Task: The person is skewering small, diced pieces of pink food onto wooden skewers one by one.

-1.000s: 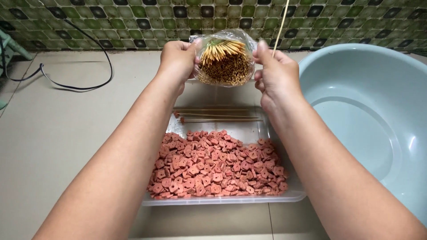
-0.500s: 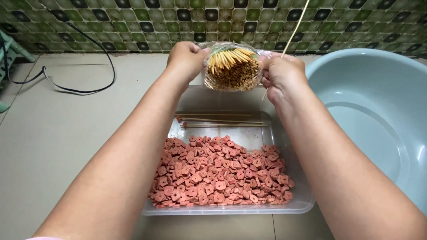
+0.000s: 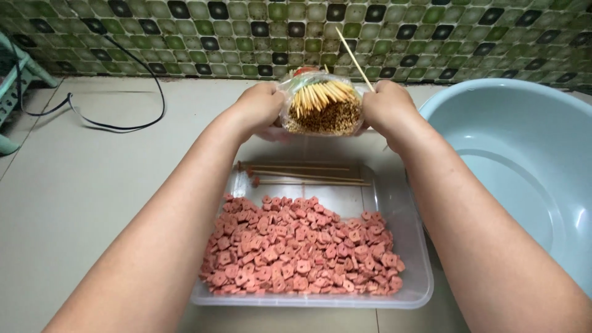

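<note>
Above clear tray (image 3: 404, 246), we grasp skewer bag (image 3: 320, 108) between left hand (image 3: 259, 108) and right hand (image 3: 385, 108); skewer ends face us; one skewer (image 3: 354, 58) pinched in right grip.

Head camera looks steeply down, close over the floor (image 3: 92, 197).

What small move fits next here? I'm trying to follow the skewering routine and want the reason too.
Probably draw the single skewer clear with the right hand, since it already sticks up beyond the bagged skewer bundle that the left hand steadies. A few skewers already lie in the clear tray by the pink sausage pieces.
</note>
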